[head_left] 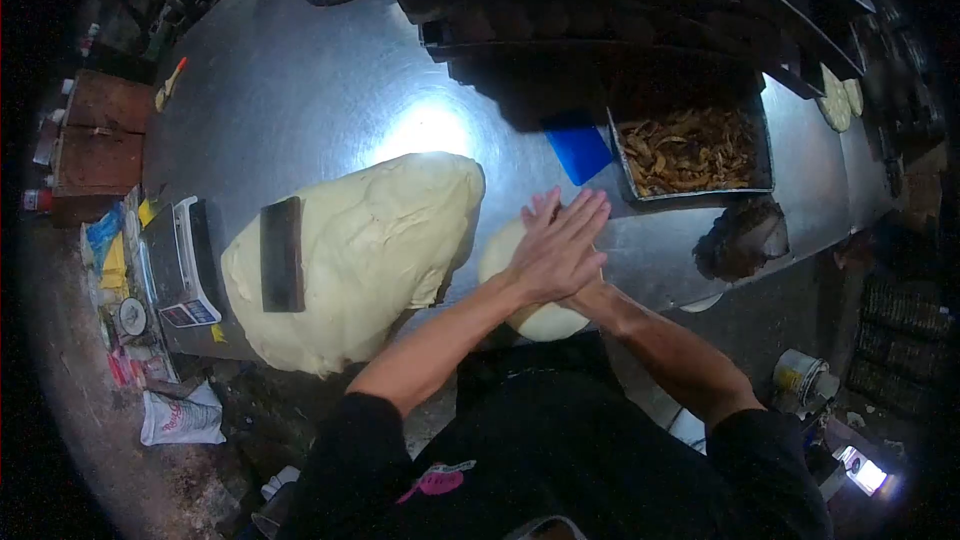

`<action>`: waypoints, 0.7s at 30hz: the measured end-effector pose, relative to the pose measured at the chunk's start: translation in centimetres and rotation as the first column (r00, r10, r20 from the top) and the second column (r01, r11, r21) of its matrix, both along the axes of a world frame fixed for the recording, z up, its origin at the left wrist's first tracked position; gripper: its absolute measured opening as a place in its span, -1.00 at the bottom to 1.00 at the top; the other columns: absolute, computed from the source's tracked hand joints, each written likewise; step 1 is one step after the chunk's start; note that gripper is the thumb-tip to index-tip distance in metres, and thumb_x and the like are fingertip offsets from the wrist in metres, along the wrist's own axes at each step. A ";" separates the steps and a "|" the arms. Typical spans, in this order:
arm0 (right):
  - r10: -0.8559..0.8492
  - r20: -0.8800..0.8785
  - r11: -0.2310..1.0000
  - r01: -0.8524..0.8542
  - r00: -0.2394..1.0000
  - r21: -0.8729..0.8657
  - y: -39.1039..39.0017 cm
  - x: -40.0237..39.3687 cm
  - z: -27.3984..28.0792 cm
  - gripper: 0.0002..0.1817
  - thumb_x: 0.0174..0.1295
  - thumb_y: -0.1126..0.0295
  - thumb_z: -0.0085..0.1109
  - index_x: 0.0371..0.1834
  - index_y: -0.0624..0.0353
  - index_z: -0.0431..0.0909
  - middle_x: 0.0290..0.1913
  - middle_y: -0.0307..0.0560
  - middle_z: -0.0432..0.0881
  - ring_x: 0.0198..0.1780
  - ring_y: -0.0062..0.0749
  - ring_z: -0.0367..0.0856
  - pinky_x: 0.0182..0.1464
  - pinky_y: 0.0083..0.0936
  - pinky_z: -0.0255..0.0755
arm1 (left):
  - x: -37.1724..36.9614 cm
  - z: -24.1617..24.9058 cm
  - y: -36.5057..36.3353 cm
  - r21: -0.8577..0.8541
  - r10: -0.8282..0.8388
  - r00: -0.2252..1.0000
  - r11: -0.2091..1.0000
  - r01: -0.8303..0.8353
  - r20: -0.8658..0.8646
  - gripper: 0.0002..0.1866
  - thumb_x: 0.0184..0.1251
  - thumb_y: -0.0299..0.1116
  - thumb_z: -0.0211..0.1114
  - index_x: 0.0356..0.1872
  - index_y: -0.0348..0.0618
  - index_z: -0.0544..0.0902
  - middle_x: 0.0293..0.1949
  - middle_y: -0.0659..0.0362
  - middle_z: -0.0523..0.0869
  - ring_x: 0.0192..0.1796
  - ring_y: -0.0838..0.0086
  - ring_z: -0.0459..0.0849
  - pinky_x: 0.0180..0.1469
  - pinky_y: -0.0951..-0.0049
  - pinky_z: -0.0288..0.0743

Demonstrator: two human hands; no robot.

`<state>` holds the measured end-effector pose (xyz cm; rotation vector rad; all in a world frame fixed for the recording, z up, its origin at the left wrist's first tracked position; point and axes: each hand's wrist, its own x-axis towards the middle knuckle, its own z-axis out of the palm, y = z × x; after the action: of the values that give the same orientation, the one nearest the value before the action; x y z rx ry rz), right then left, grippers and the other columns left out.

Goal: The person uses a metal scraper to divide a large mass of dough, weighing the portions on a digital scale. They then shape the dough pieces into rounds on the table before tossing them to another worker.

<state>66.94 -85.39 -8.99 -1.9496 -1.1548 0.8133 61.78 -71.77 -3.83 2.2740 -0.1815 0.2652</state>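
My left hand [562, 245] lies flat, fingers spread, on top of my right hand [541, 208]. Both press down on a small round piece of pale dough [542, 321] on the steel table [300, 90]. Only a few fingertips of the right hand show beyond the left. Just to the left sits a large mass of dough [375, 240]. A dark bench scraper [282, 255] lies on its left part.
A scale [185, 260] stands at the table's left end. A metal tray of brown strips [690, 150] and a blue item [580, 152] lie beyond my hands. Stacked dark trays [600, 20] fill the far side. Flat dough rounds [836, 100] sit far right.
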 end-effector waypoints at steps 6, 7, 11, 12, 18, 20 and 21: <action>-0.025 0.144 0.998 0.031 0.989 -0.045 3.8 2.3 -0.8 -0.23 0.28 0.15 0.05 0.47 0.17 -0.04 0.48 0.12 -0.03 0.48 -0.10 -0.05 0.47 -0.28 -0.18 | 2.1 -7.2 -0.6 0.337 -0.018 1.000 0.941 0.023 -0.017 -0.40 0.33 -0.10 -0.05 0.29 -0.30 0.34 0.39 -0.04 0.25 0.48 0.11 0.05 0.47 -0.08 -0.32; -0.030 0.183 0.998 0.038 0.983 -0.040 2.8 1.4 -0.4 -0.23 0.27 0.16 0.06 0.47 0.17 -0.04 0.48 0.12 -0.02 0.48 -0.09 -0.04 0.47 -0.28 -0.17 | 1.5 -6.0 -0.2 0.245 -0.033 0.998 0.968 0.044 -0.048 -0.42 0.35 -0.11 -0.07 0.28 -0.29 0.36 0.37 -0.03 0.27 0.47 0.10 0.07 0.46 -0.13 -0.32; -0.064 0.298 0.996 0.080 0.952 -0.040 1.1 -7.4 -0.5 -0.21 0.25 0.16 0.09 0.47 0.17 -0.04 0.47 0.13 0.01 0.47 -0.08 -0.02 0.47 -0.27 -0.17 | -6.0 -3.2 -1.1 0.190 -0.134 0.985 0.970 0.153 -0.110 -0.37 0.28 -0.04 0.00 0.28 -0.25 0.37 0.38 0.00 0.28 0.48 0.12 0.04 0.44 -0.19 -0.32; -0.068 0.300 0.995 0.087 0.951 -0.050 -1.2 -8.0 -0.9 -0.21 0.25 0.17 0.10 0.47 0.17 -0.04 0.47 0.13 0.02 0.47 -0.08 -0.01 0.47 -0.27 -0.17 | -8.1 -3.5 -1.9 0.178 -0.140 0.981 0.970 0.163 -0.134 -0.37 0.28 -0.04 0.00 0.28 -0.25 0.37 0.38 0.00 0.28 0.48 0.12 0.04 0.44 -0.19 -0.32; -0.057 0.479 0.998 0.068 0.876 -0.005 3.7 -6.4 -1.6 -0.18 0.22 0.18 0.14 0.47 0.17 -0.04 0.46 0.14 0.06 0.46 -0.06 0.02 0.47 -0.25 -0.16 | -5.3 -6.1 0.9 0.276 -0.150 0.982 0.945 0.177 -0.119 -0.36 0.33 0.01 0.02 0.28 -0.28 0.34 0.35 -0.06 0.29 0.46 0.11 0.10 0.46 -0.04 -0.25; -0.064 0.231 0.998 0.061 0.971 0.022 1.9 -5.1 -0.3 -0.16 0.21 0.16 0.17 0.47 0.20 -0.04 0.44 0.16 0.09 0.44 -0.04 0.06 0.45 -0.21 -0.09 | -4.1 -3.9 3.9 0.045 -0.110 0.976 0.992 0.120 -0.186 -0.40 0.37 -0.04 0.01 0.26 -0.31 0.34 0.31 -0.12 0.34 0.40 0.03 0.19 0.42 0.05 -0.04; -0.047 -0.082 0.998 0.050 0.996 0.029 -0.7 -3.3 1.8 -0.14 0.20 0.15 0.19 0.46 0.23 -0.05 0.43 0.18 0.11 0.42 -0.02 0.10 0.42 -0.16 -0.02 | -3.1 -3.9 5.5 -0.019 0.061 0.978 0.998 -0.066 -0.200 -0.34 0.31 0.01 0.07 0.26 -0.32 0.33 0.27 -0.14 0.37 0.35 0.00 0.26 0.37 0.09 0.08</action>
<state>63.66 -86.11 -7.17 -1.8940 -1.0624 0.8360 58.68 -66.26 -7.72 2.2664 -0.0011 0.0711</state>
